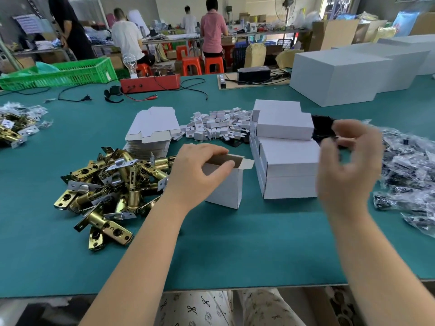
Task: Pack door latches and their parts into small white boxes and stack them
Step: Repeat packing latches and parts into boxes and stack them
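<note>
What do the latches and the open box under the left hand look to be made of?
Latches: metal, seemingly brass-plated with silvery faceplates, going by the shiny reflections. Open box: thin white paperboard, matte, with a brown inner side at the folded flaps. Left hand holds its rim.

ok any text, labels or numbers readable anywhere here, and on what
None can be read.
Paper notices on the back wall, far left: printed lines, too small and blurred.
Tag on the green crate: too small.
Small white boxes and flat box blanks: plain, no print visible.
Brass latches: no legible stamp.
Large white cartons: blank faces.
</note>
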Motion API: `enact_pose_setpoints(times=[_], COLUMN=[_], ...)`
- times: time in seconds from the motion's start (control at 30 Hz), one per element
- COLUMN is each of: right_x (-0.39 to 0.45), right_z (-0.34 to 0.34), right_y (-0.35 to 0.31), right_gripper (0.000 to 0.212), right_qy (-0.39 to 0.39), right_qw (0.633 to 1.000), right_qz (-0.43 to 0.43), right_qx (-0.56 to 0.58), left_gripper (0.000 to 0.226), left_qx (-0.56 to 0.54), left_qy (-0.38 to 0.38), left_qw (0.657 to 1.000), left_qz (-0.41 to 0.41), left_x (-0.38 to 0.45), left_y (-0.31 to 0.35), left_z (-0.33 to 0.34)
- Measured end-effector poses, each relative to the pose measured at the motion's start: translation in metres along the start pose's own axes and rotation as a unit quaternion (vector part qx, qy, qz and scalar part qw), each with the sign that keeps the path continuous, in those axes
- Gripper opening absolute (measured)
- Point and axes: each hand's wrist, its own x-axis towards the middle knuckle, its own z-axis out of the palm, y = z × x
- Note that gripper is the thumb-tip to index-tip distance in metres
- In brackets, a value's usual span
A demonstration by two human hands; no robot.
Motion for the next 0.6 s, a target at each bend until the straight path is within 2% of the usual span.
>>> enact_pose_setpoints(times=[0.03, 0.07, 0.13, 0.2, 0.33, 0.4, 0.6], right_x=[0.011, 0.019, 0.027, 0.029, 0.019, 0.018, 0.012], right_z=[-0.006, -0.012, -0.018, -0.015, 0.004, 0.008, 0.001], right_y=[0.015, 0.034, 0.076, 0.104, 0.133, 0.14, 0.129], right_gripper=[0.024, 0.025, 0.029, 0.038, 0.051, 0.048, 0.033], right_qy=[-0.002, -0.035, -0.163, -0.273, -0.428, -0.446, -0.346], right_qw=[0.996, 0.984, 0.937, 0.89, 0.812, 0.794, 0.809], right_qz=[0.087, 0.165, 0.255, 0.26, 0.206, 0.199, 0.209], right_qx=[-0.022, -0.056, -0.173, -0.256, -0.339, -0.361, -0.426], left_gripper=[0.031, 0.031, 0.038, 0.046, 0.042, 0.035, 0.044], left_qx=[-0.014, -0.03, -0.07, -0.107, -0.131, -0.15, -0.229], left_qy=[-0.007, -0.014, -0.034, -0.043, 0.019, 0.037, 0.093], left_qw=[1.0, 0.999, 0.997, 0.992, 0.989, 0.985, 0.965], left_qz=[-0.002, -0.007, -0.026, -0.055, -0.067, -0.076, -0.086], left_x=[-0.002, -0.004, -0.007, -0.008, -0.006, -0.008, -0.02], left_y=[-0.004, -0.008, -0.014, -0.017, -0.019, -0.017, -0.011], left_z=[-0.002, -0.004, -0.003, 0.002, 0.014, 0.017, 0.031])
